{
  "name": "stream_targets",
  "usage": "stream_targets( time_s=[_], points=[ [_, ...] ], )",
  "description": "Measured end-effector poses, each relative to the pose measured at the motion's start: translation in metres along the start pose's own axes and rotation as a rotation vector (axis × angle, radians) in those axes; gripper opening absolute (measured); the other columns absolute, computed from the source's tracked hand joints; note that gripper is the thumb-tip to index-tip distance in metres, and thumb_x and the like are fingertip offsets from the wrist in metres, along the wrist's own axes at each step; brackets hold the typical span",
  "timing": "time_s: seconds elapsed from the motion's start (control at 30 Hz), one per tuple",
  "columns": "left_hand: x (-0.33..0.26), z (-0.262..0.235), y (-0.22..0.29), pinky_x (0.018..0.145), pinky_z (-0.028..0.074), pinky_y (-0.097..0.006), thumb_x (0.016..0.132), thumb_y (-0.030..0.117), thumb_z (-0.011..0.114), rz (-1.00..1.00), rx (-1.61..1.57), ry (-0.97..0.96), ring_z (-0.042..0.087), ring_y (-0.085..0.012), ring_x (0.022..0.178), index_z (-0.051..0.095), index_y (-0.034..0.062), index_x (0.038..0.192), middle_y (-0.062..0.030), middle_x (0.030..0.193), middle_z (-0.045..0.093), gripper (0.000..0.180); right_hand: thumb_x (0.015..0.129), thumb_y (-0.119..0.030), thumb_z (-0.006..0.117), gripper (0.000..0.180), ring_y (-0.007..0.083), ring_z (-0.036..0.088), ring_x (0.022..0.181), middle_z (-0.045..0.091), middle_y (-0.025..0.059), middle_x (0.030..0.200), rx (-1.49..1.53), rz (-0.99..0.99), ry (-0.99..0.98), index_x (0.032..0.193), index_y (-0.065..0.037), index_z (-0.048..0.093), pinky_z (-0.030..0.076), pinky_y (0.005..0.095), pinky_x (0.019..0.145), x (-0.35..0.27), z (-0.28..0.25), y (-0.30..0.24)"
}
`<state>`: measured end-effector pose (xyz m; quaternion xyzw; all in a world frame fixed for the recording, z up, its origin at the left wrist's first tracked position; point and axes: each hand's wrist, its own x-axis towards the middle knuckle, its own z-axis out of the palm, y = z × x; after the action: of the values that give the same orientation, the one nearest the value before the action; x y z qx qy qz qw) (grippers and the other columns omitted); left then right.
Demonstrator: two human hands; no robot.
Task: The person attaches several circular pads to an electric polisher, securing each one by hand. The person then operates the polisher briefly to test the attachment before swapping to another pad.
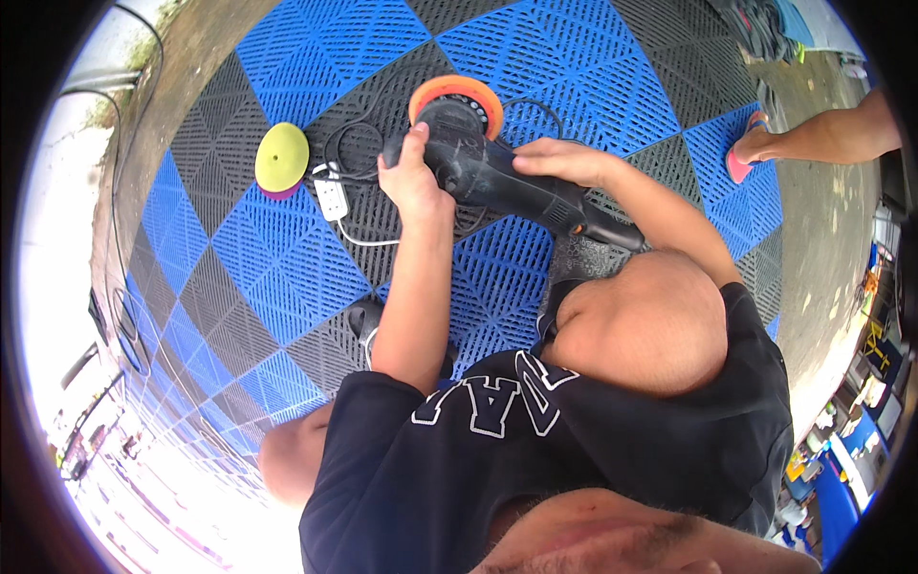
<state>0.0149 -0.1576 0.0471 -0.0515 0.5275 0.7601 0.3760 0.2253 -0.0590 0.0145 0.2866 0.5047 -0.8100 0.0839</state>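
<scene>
A black power polisher (pixel 512 182) lies slanted in front of my bent knee, its orange-rimmed round plate (pixel 483 93) at the far end. My left hand (pixel 418 182) is closed round the side of the polisher's head, thumb up. Along the top of the body rests my right hand (pixel 564 161), its fingers pressed together on the casing; the underside of this grip is hidden. To the left, on the floor, a yellow-green round polishing pad (pixel 282 158) sits on a purple one (pixel 278 194).
A white power strip (pixel 331 196) with plugs in it lies left of my left hand, near looped black cable (pixel 356 145). Blue and black grid tiles (pixel 316 43) cover the floor. Another person's leg and pink sandal (pixel 739 165) stand at the right.
</scene>
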Motion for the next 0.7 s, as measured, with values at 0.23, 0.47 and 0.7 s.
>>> stream_targets(
  time_s=[0.23, 0.47, 0.7],
  points=[
    [0.065, -0.03, 0.073, 0.077, 0.064, -0.047, 0.083, 0.004, 0.075, 0.062, -0.157, -0.022, 0.073, -0.0309, 0.082, 0.062, 0.0008, 0.102, -0.0165, 0.101, 0.07, 0.023, 0.088, -0.058, 0.075, 0.069, 0.016, 0.071, 0.071, 0.072, 0.013, 0.083, -0.417, 0.033, 0.0, 0.117, 0.003, 0.066, 0.057, 0.0322, 0.066, -0.026, -0.003, 0.008],
    [0.061, -0.021, 0.052, 0.077, 0.063, -0.046, 0.079, 0.002, 0.081, 0.021, -0.271, 0.006, 0.072, -0.0281, 0.087, 0.062, 0.0026, 0.104, -0.0122, 0.102, 0.069, 0.031, 0.081, -0.043, 0.082, 0.067, 0.0396, 0.07, 0.091, 0.072, 0.0218, 0.094, -1.131, 0.183, 0.188, 0.126, 0.002, 0.057, 0.053, 0.0479, 0.082, -0.046, 0.012, -0.058],
    [0.043, -0.002, 0.014, 0.081, 0.06, -0.04, 0.078, -0.005, 0.083, 0.07, -0.19, 0.056, 0.07, -0.0245, 0.086, 0.053, 0.0022, 0.097, -0.0123, 0.099, 0.066, 0.036, 0.079, -0.049, 0.08, 0.067, 0.043, 0.069, 0.104, 0.072, 0.0258, 0.106, -1.229, 0.284, 0.266, 0.124, -0.002, 0.062, 0.054, 0.0496, 0.093, -0.031, -0.03, -0.014]
  ],
)
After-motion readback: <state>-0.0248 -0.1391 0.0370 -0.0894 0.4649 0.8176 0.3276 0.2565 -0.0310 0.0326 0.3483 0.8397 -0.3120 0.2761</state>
